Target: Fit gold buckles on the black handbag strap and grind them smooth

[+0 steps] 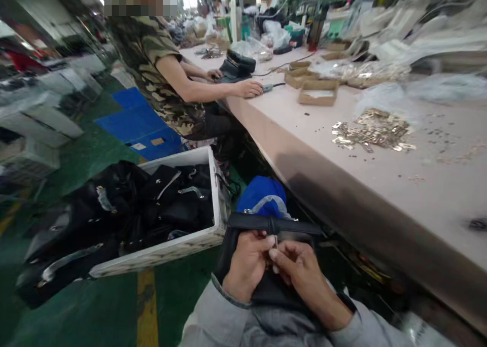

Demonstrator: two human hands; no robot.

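Grey sleeves (216, 314); left hand (246, 266), right hand (300, 266) pinching strip (276, 241) at bag (271, 291); white label (138, 146) blurred

Looks like a bag-making workshop: has a counter (380, 187) strewn with metal fittings (375, 130), a crate (219, 197) packed with black bags (171, 205), a co-worker (178, 103) alongside.

black bag (266, 293): smooth-faced, lying on the lap (279, 331), partly covered by the hands (246, 263) | band (249, 221): black, crosswise at the bag's far end, short loop (271, 226) across its middle | small pale piece (276, 242): slim, near upright, pinched at fingertips, just beside the band
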